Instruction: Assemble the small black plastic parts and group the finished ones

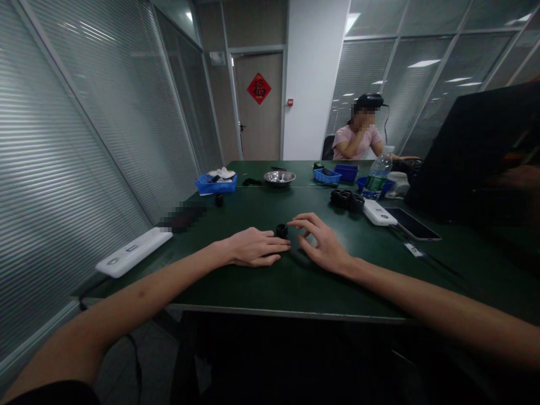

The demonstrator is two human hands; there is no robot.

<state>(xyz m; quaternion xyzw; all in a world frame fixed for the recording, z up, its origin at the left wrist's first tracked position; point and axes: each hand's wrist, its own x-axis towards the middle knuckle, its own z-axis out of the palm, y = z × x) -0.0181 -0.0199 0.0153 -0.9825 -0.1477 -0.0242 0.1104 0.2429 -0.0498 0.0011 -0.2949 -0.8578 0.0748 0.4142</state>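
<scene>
Both my hands rest on the dark green table [261,287] near its front edge. My left hand [255,247] lies flat with its fingers stretched toward the right. Its fingertips lie just below a small black round part [281,230]. My right hand [319,243] is arched beside that part, fingers curled and spread, the index fingertip close to it. Nothing shows inside either hand. A dark flat piece [298,257] lies on the table between the two hands, partly hidden under the right palm.
A white power bank [134,251] lies at the left edge. Another white box [379,212] and a phone [412,224] lie at the right. Black round parts [346,199], a water bottle [377,178], blue bins [215,183], a metal bowl [279,178] and a seated person [358,138] are farther back.
</scene>
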